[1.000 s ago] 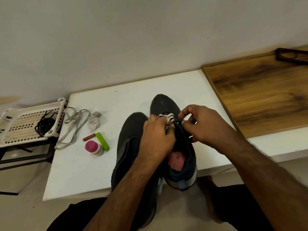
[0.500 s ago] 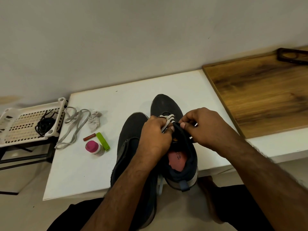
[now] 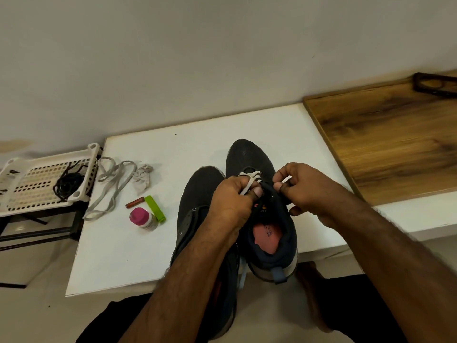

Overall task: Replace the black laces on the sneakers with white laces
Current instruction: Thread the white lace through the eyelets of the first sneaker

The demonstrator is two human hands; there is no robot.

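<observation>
Right sneaker (image 3: 262, 219) at the table's (image 3: 210, 144) near edge, partly threaded with white lace (image 3: 249, 177). I see left hand (image 3: 232, 201) fingers pinching one lace end, right hand (image 3: 304, 189) fingers pinching the other. Left sneaker (image 3: 197, 194) touches alongside; spare lace (image 3: 111, 186) lies near the left edge.

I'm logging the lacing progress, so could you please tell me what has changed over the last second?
Little has changed. The left hand and right hand have drawn slightly apart over the right sneaker, each pinching a run of the white lace, so more lace shows between them. The left sneaker, spare lace, bottle and rack have stayed put.
</observation>
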